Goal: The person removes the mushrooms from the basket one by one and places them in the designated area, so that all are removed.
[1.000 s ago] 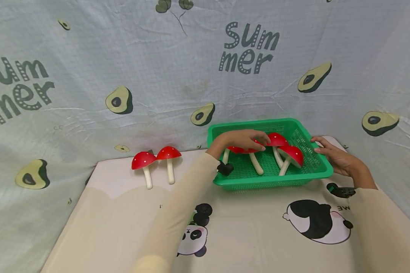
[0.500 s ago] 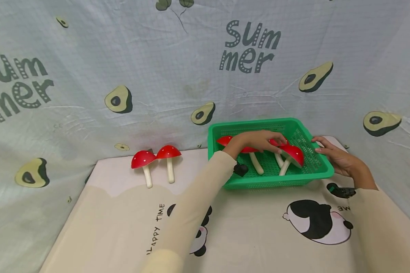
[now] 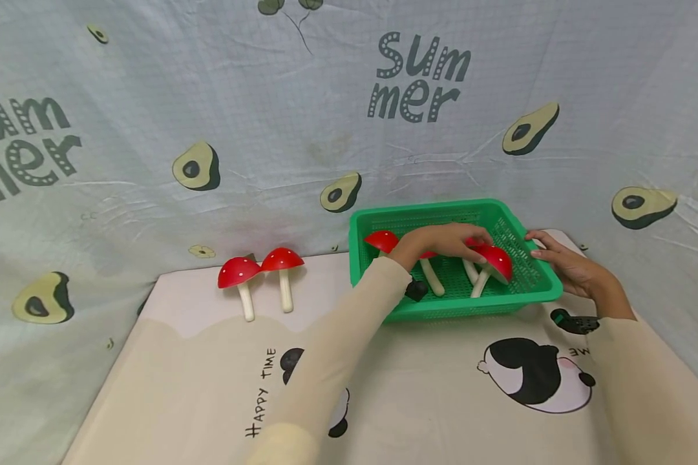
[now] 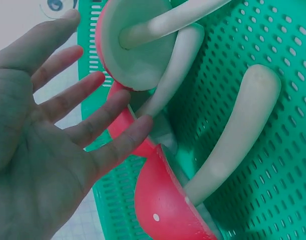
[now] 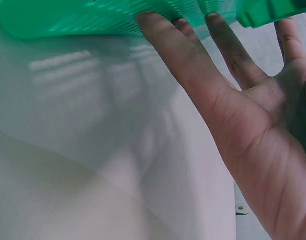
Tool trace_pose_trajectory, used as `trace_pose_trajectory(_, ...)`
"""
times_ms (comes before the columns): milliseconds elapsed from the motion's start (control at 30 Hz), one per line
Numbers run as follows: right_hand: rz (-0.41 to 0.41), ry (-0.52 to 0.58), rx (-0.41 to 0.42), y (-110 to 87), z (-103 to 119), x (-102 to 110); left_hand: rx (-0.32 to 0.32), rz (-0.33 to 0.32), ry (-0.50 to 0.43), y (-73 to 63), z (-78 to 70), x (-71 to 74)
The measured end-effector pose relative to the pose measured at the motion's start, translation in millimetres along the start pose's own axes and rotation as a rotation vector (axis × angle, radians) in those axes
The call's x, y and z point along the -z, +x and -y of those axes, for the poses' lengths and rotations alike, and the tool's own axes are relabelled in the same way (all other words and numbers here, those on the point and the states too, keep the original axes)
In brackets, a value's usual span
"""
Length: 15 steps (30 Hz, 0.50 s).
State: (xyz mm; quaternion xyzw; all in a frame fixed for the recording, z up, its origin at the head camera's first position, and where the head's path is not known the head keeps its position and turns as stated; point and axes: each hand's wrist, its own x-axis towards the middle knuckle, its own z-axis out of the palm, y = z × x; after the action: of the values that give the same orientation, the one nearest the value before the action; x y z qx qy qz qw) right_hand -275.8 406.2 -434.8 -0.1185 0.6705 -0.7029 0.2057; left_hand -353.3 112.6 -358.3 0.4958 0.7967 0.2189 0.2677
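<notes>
My left hand reaches over the green plastic basket, fingers spread beside the red-capped toy mushrooms. In the left wrist view, its fingertips overlap a red cap, and nothing lies in the palm. The rightmost mushroom leans with its white stem toward the front. Another mushroom lies at the basket's left, and a white stem shows near the middle. At the basket's right end is my right hand, fingers extended against the outer wall. In the right wrist view, its fingertips meet the perforated green side.
Two more mushrooms, one beside the other, lie on the table left of the basket, near the back edge. A cloth wall printed with avocados rises behind. Panda prints mark the tablecloth.
My left hand has moved right within the basket, from above the middle mushrooms to the right-hand ones, uncovering the left mushroom. The right hand stays at the basket's end; the head view shifts slightly.
</notes>
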Motion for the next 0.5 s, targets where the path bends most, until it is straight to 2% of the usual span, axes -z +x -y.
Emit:
trace_pose_trajectory(333, -0.033, -0.024, -0.006, -2.1, -1.0, -2.0, 0.045, 0.032, 0.083, 9.4, -3.0, -3.1)
trace_pose_trajectory(500, -0.019, -0.021, 0.003, -2.1, -1.1, -2.9, 0.103, 0.024, 0.117, 17.0, -4.8, -5.8)
